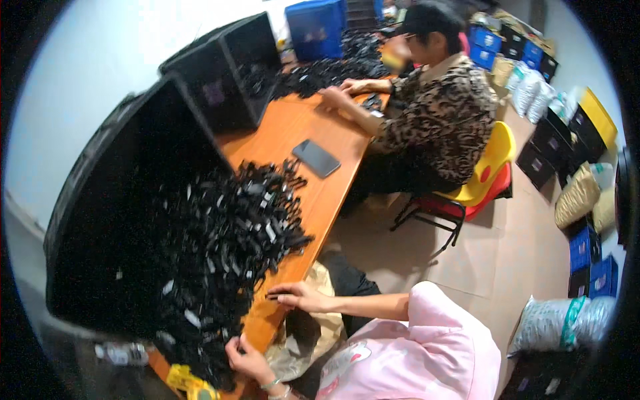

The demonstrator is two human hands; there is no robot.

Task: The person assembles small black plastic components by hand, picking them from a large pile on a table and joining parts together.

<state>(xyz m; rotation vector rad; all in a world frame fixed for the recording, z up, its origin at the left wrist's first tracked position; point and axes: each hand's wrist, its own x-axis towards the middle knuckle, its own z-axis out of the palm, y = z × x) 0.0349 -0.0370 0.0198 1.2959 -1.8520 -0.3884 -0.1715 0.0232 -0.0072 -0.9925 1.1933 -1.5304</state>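
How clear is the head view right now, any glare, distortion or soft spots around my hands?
Head view: strong fisheye bending, the orange table edge curves and black vignette rings the frame; the white wall top left is blown out; the pile of small black parts merges into a dark mass; left hand and right hand are slightly soft but readable.

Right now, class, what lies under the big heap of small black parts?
The orange table shows around the heap of black parts. The table surface directly beneath it is covered, so anything else there cannot be seen.

A dark flat rectangular phone lies mid-table; far right, a co-worker in a patterned top sits on a yellow-and-red plastic chair; blue plastic crates, perhaps stacked, stand beyond.
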